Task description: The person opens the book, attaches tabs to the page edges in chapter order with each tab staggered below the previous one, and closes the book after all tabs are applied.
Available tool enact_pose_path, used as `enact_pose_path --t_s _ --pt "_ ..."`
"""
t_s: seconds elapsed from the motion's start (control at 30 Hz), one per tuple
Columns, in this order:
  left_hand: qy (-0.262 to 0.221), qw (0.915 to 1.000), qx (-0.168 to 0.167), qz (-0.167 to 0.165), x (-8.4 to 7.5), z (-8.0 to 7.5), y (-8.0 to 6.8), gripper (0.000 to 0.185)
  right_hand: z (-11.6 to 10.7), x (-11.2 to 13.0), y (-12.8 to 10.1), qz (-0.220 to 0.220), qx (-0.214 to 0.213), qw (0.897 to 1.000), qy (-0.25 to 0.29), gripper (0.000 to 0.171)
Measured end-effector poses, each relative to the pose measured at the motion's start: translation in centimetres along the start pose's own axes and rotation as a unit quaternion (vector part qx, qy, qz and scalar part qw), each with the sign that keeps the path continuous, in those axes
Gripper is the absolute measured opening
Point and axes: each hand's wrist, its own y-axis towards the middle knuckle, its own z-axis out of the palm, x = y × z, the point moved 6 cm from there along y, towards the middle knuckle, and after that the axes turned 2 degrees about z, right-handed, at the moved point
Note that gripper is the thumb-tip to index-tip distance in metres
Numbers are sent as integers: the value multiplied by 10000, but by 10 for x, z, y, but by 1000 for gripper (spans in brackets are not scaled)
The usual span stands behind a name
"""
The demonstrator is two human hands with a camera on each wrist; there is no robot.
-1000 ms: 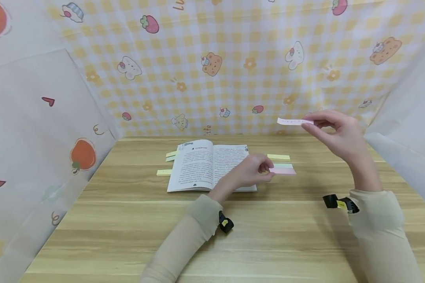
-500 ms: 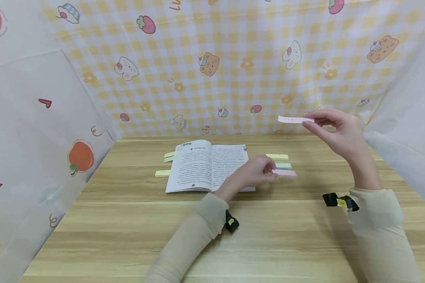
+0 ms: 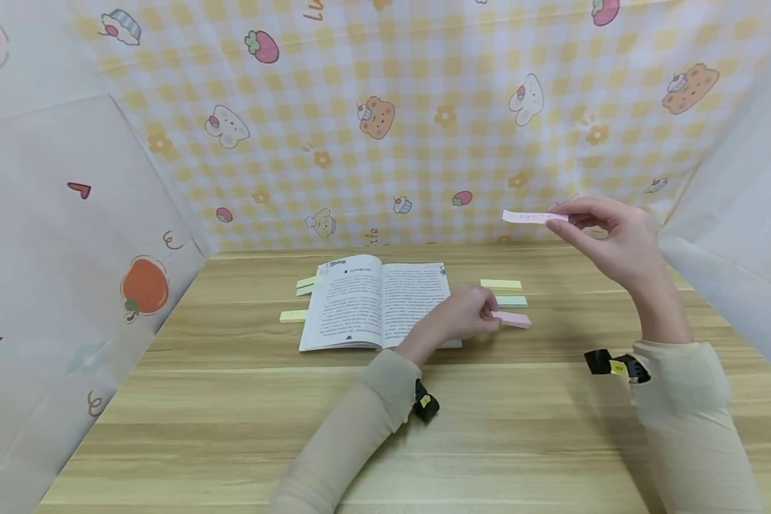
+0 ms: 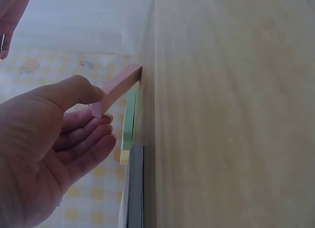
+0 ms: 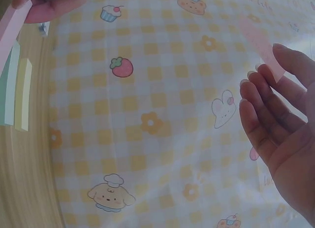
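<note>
Head view. The left hand [image 3: 465, 318] lies on the table [image 3: 231, 400] at the right edge of the open book [image 3: 375, 303], thumb and fingers pinching the near end of the pink note pad [image 3: 512, 319]. The pad's long axis runs left to right, slightly skewed, and it extends rightward from the fingertips. Just behind it lie a green pad [image 3: 511, 301] and a yellow pad [image 3: 501, 284], parallel and apart. The right hand [image 3: 607, 239] is raised well above the table to the right, pinching one end of a pink paper strip [image 3: 530, 217]; the strip points left, roughly level. Three more pale strips [image 3: 298, 296] show at the book's left edge. No container is present.

Left wrist view. The thumb rests on top of the pink note pad [image 4: 115, 90], the curled fingers [image 4: 83, 144] under its lifted end; its far end touches the table [image 4: 231, 114]. The green pad [image 4: 129, 120] lies flat beside it, the book's edge [image 4: 135, 188] nearer.

Right wrist view. The right hand's fingers [image 5: 268, 110] are nearly straight, the pink paper strip [image 5: 261, 46] held between thumb and fingertips against the checked backdrop [image 5: 147, 139]. The left hand [image 5: 51, 1] and the pads [image 5: 15, 90] appear at far left.
</note>
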Motion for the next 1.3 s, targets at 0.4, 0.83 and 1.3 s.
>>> enact_pose_path --t_s 0.4,0.83,1.3 --pt "606 9947 405 -729 3 10 4 18 -1 -2 0 121 28 9999 0 21" --pt "1184 9889 533 -720 1 19 11 11 -2 -2 0 165 20 9998 -62 21" --pt "1144 9838 474 -1298 0 16 7 13 -2 0 0 81 5 10000 -28 21"
